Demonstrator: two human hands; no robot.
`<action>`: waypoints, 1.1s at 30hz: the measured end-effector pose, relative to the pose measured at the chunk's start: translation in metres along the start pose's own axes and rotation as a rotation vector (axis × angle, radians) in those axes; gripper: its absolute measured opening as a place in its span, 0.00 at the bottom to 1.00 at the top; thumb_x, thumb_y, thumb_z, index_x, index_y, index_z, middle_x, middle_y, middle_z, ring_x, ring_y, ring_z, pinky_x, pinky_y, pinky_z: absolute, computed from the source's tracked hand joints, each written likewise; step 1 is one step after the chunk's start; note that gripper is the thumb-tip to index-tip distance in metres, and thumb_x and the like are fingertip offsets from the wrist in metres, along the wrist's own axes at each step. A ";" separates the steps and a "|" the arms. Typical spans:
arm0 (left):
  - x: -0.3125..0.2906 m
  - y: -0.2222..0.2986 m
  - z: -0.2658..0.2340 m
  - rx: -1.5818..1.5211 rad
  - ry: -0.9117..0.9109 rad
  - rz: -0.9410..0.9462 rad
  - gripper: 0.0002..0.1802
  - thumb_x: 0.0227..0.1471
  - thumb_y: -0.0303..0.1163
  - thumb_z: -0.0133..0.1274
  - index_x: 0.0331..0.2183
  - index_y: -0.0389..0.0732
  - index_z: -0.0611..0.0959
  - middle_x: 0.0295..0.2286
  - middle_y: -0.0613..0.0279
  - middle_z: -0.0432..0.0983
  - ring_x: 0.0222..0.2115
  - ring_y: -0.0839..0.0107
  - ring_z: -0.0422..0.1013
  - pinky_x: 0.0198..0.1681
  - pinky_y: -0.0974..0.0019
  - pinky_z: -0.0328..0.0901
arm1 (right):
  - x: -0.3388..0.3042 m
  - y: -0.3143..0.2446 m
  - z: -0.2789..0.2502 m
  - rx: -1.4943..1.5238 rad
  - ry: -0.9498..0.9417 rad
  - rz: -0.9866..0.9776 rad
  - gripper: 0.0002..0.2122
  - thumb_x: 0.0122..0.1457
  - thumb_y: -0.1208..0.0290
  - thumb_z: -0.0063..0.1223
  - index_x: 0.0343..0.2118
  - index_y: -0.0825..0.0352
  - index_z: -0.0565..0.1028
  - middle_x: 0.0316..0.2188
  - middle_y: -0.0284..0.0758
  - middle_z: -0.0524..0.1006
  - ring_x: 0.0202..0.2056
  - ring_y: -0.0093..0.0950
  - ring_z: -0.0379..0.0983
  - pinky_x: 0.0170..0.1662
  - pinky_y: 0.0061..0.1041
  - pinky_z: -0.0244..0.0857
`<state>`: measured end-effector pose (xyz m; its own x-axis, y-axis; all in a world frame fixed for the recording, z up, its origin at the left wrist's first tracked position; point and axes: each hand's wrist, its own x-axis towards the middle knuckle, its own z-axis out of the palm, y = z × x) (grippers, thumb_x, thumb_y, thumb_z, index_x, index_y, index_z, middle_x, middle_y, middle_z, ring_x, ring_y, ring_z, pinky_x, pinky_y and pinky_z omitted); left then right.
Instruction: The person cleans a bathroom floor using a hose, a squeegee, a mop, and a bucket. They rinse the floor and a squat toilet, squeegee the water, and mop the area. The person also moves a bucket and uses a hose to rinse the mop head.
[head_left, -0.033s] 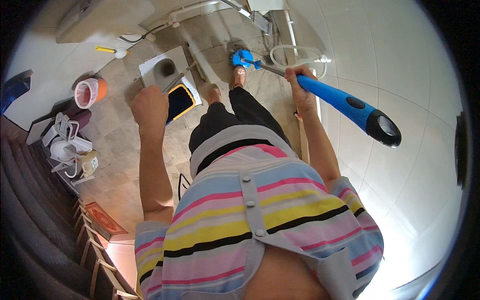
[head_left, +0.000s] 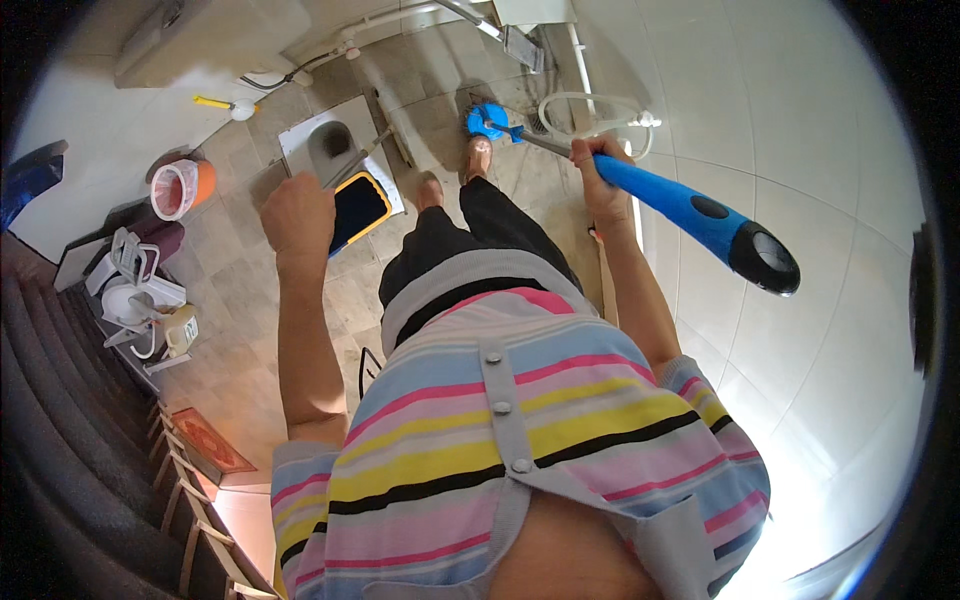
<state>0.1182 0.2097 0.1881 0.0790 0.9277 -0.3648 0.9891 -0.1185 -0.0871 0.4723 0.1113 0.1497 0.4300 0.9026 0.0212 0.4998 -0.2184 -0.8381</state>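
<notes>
Gripped in my right hand (head_left: 605, 185) is a long-handled scrub brush (head_left: 675, 205), its thick blue grip ending in a black cap. The round blue brush head (head_left: 487, 120) rests on the floor just ahead of my right foot. My left hand (head_left: 300, 220) is closed around the grey pole of a floor squeegee (head_left: 358, 163); the pole slants away to a long pale bar lying on the floor. Beside that hand, partly hidden by it, is a black rectangular thing with a yellow rim (head_left: 360, 212); I cannot tell its kind.
A squat toilet (head_left: 332, 145) lies set in the tiled floor ahead left. Left of it stand an orange bin with a liner (head_left: 175, 190), a white-and-yellow brush (head_left: 240, 108), a beige jug (head_left: 180, 330) and white plastic items (head_left: 130, 295). A hose (head_left: 585, 97) loops by the right wall.
The blue brush head has shifted very slightly toward my feet. Both hands keep their grips, almost unmoved.
</notes>
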 end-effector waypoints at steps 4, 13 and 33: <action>0.000 -0.017 0.007 -0.029 0.018 -0.020 0.14 0.46 0.42 0.57 0.25 0.40 0.82 0.27 0.53 0.78 0.30 0.57 0.76 0.32 0.60 0.70 | -0.010 -0.006 -0.003 0.025 0.008 0.059 0.10 0.56 0.68 0.55 0.23 0.67 0.71 0.21 0.29 0.73 0.26 0.17 0.66 0.33 0.18 0.62; -0.005 -0.031 0.017 -0.049 0.035 -0.062 0.14 0.45 0.41 0.58 0.26 0.39 0.82 0.28 0.53 0.78 0.30 0.57 0.76 0.33 0.59 0.70 | -0.013 -0.002 -0.013 0.186 0.013 0.044 0.10 0.54 0.68 0.57 0.23 0.66 0.71 0.20 0.31 0.74 0.25 0.19 0.69 0.31 0.19 0.63; -0.020 -0.033 0.024 -0.064 0.011 -0.104 0.16 0.45 0.42 0.59 0.26 0.37 0.81 0.28 0.51 0.77 0.30 0.57 0.76 0.32 0.60 0.70 | 0.115 -0.043 -0.085 0.490 0.450 -0.234 0.08 0.48 0.76 0.62 0.21 0.69 0.72 0.18 0.35 0.74 0.22 0.25 0.71 0.31 0.24 0.65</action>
<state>0.0805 0.1863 0.1764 -0.0232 0.9377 -0.3467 0.9979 0.0007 -0.0649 0.5640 0.1930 0.2341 0.6744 0.6415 0.3656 0.2666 0.2502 -0.9308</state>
